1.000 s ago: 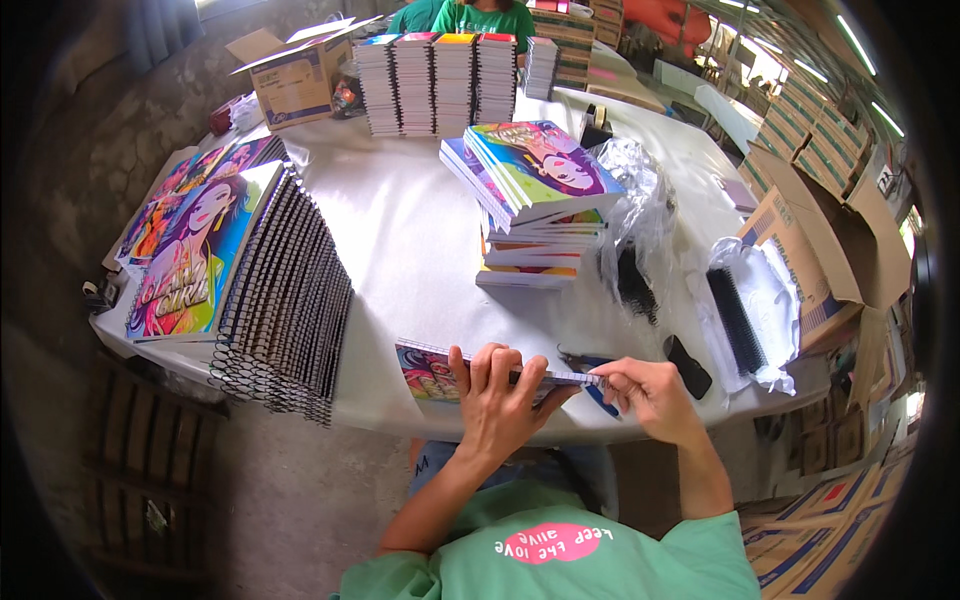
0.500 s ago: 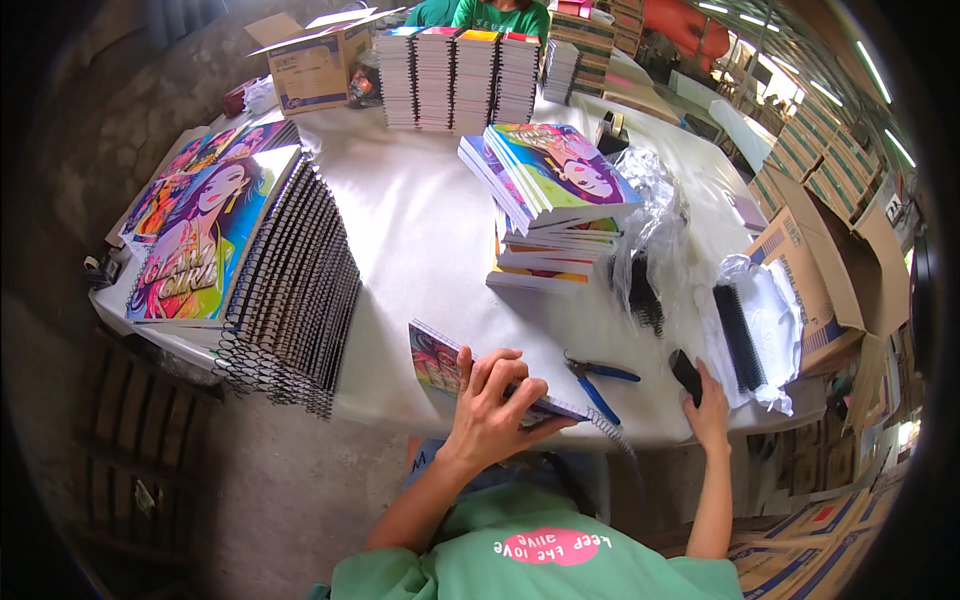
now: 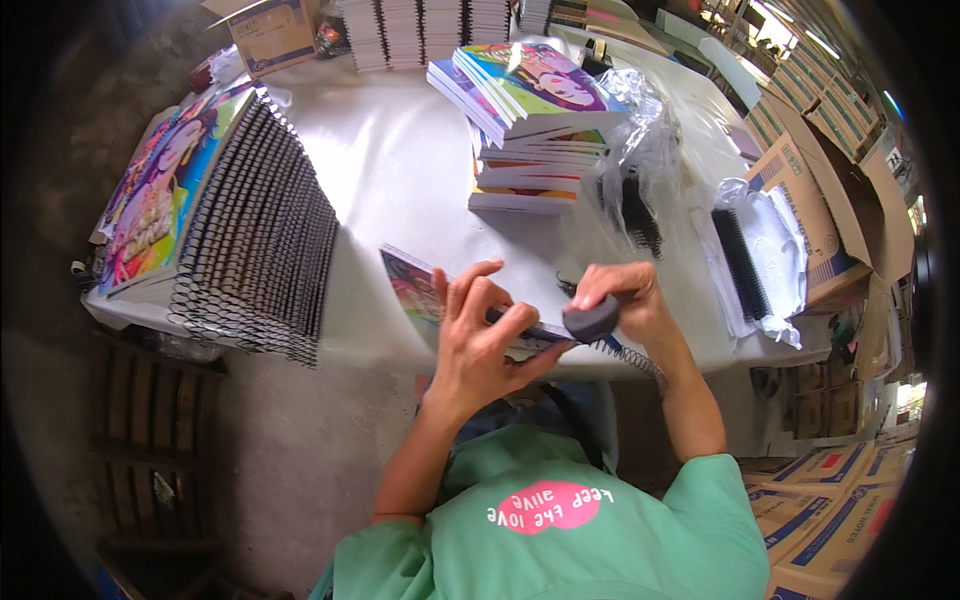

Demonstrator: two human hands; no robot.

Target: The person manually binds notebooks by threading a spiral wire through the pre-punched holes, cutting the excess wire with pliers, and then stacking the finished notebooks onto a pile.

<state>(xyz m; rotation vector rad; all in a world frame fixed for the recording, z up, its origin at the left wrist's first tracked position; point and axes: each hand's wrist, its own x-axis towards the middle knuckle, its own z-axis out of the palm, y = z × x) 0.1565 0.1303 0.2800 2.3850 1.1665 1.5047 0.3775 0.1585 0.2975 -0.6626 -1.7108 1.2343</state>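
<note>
My left hand [image 3: 472, 325] is closed on a notebook [image 3: 404, 285], its fingers over the upper edge and thumb along the near side. The notebook stands tilted on the white-covered table, with a colourful cover facing left. From its right end a loose dark spiral coil [image 3: 632, 356] trails toward my right forearm. My right hand [image 3: 632, 300] grips a black, rounded hand-held tool [image 3: 590, 322] against that end, where the coil comes out. What the tool touches there is hidden. Behind the right hand, the pliers [image 3: 566, 286] are mostly covered.
A tall stack of spiral-bound notebooks [image 3: 255, 220] stands at the left. Unbound books [image 3: 530, 150] are piled ahead, beside clear plastic [image 3: 640, 115] with black coils. On the right, more coils [image 3: 738, 262] lie on white paper next to an open carton [image 3: 815, 225].
My right hand has brought the black tool leftward from the table to the notebook's right end. My left hand keeps its hold. The view has tilted down, so the table's things appear higher.
</note>
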